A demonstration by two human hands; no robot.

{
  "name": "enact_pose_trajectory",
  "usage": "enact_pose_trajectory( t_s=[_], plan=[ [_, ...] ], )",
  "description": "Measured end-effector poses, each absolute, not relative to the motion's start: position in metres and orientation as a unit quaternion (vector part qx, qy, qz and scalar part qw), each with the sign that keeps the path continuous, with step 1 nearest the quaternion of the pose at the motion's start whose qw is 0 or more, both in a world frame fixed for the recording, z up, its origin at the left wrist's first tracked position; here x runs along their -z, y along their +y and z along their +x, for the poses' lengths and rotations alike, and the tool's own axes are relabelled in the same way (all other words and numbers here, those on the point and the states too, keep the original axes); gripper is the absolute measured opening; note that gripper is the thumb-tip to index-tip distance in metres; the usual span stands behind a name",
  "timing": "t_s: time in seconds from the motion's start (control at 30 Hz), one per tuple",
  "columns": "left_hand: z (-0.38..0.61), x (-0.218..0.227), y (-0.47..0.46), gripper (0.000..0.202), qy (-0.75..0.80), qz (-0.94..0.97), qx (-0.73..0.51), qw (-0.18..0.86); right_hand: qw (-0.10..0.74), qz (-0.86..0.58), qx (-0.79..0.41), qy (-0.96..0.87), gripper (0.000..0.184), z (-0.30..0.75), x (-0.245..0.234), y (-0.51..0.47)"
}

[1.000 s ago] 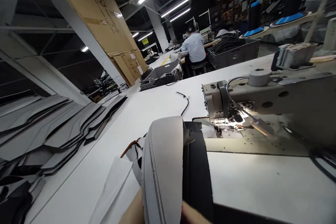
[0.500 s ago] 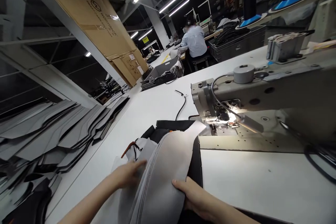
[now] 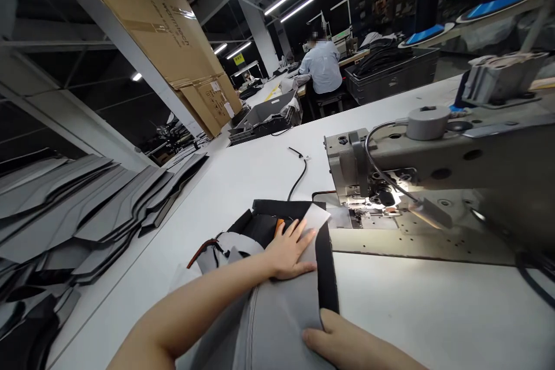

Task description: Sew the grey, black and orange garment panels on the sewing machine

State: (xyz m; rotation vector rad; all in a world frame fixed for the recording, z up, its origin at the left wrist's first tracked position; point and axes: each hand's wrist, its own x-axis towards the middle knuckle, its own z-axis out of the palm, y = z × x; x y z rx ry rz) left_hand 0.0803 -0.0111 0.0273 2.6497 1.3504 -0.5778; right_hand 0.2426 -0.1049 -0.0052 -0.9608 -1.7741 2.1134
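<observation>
A grey fabric piece (image 3: 281, 312) with a stitched seam lies over black material (image 3: 326, 266) on the white table. My left hand (image 3: 289, 251) is spread palm-down on the grey fabric near its far corner, fingertips pointing away from me. At the fabric's right edge, my right hand (image 3: 332, 335) pinches it, thumb on top and the other fingers hidden underneath. An orange-edged strip (image 3: 202, 251) and bunched pale fabric show left of my left forearm. The sewing machine (image 3: 390, 185), its lamp lit, stands to the right of the fabric's far corner.
Stacks of grey cut panels (image 3: 104, 202) line the left side. A black cable (image 3: 299, 176) lies on the white table (image 3: 260, 167). Behind are a grey crate (image 3: 271, 118), tall cardboard (image 3: 160, 29) and a seated person (image 3: 321, 66). Thread cones (image 3: 427, 8) stand at upper right.
My left hand has moved forward and right onto the fabric's far end, which now lies flatter. My right hand keeps the right edge, slightly lower and further right. The view has shifted a little.
</observation>
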Motion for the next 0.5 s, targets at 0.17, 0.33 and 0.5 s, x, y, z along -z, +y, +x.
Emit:
enact_pose_trajectory(
  t_s=[0.17, 0.33, 0.5],
  plan=[
    [0.072, -0.013, -0.031, 0.061, 0.534, 0.841, 0.085, -0.01, 0.037, -0.305, -0.521, -0.796, 0.037, 0.271, 0.007, -0.079],
    [0.09, -0.007, -0.034, 0.045, 0.571, 0.82, 0.041, -0.014, 0.22, -0.447, -0.183, -0.848, 0.042, 0.274, 0.027, -0.006],
    [0.087, -0.006, -0.044, 0.036, 0.481, 0.875, 0.017, 0.048, 0.206, -0.45, -0.073, -0.866, 0.042, 0.249, 0.05, 0.053]
  ],
)
